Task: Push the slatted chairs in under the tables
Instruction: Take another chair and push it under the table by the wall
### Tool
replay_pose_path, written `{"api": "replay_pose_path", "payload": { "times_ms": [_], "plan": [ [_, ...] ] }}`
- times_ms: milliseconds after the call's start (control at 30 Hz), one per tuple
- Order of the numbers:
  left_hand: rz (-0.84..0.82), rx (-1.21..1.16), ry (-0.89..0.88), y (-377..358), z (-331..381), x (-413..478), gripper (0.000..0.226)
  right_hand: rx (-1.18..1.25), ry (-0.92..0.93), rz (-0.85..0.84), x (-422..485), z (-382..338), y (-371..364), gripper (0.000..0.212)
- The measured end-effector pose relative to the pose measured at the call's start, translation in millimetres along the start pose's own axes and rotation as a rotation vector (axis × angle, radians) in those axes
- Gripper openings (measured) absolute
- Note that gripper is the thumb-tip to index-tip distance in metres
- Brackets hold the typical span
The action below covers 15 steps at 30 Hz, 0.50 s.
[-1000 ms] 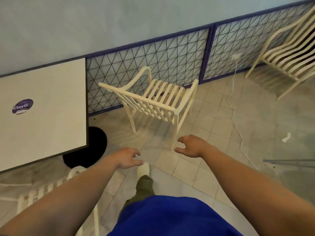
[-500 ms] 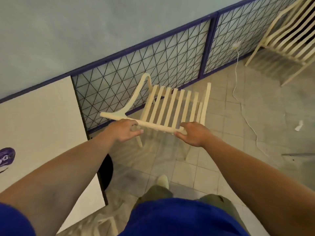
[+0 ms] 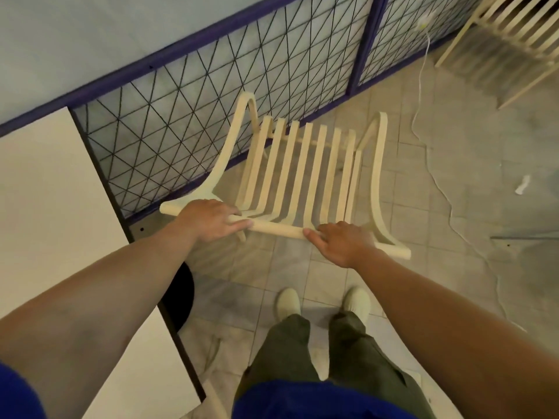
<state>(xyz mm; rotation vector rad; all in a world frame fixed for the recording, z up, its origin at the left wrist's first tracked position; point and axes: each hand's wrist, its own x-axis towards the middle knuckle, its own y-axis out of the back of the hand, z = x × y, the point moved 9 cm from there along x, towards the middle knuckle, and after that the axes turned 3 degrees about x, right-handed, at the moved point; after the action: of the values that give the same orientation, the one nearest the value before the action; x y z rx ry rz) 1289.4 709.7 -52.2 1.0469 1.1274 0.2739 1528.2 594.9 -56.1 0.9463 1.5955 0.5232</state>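
A cream slatted chair (image 3: 305, 164) stands on the tiled floor just ahead of me, its back toward me and its seat facing the mesh fence. My left hand (image 3: 208, 220) grips the left part of the chair's top rail. My right hand (image 3: 341, 241) grips the same rail further right. A white square table (image 3: 51, 225) with a dark edge fills the left side, its near corner beside my left forearm. The chair is to the right of the table, not under it.
A purple-framed wire mesh fence (image 3: 211, 95) runs along the wall behind the chair. A second slatted chair (image 3: 514, 34) stands at the top right. A white cable (image 3: 423, 95) trails over the tiles on the right. The table's black round base (image 3: 181, 294) shows below its edge.
I have stepped up to the chair. Both hands went from hanging free in the air to gripping its top rail, and the chair's back now faces me squarely.
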Motion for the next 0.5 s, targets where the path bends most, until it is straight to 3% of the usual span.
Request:
{"api": "replay_pose_path", "payload": {
  "times_ms": [167, 367, 500],
  "plan": [
    [-0.003, -0.011, 0.007, 1.3, -2.7, 10.1, 0.123, 0.036, 0.017, 0.001, 13.6, 1.1, -2.9, 0.07],
    [0.09, 0.042, 0.005, -2.3, -1.9, 14.1, 0.12, -0.002, 0.096, 0.09, 16.8, -2.8, 1.0, 0.081],
    [0.133, 0.015, 0.007, -4.0, -1.7, 14.2, 0.116, -0.018, 0.112, 0.105, 13.7, -1.6, 2.6, 0.073]
  ]
}}
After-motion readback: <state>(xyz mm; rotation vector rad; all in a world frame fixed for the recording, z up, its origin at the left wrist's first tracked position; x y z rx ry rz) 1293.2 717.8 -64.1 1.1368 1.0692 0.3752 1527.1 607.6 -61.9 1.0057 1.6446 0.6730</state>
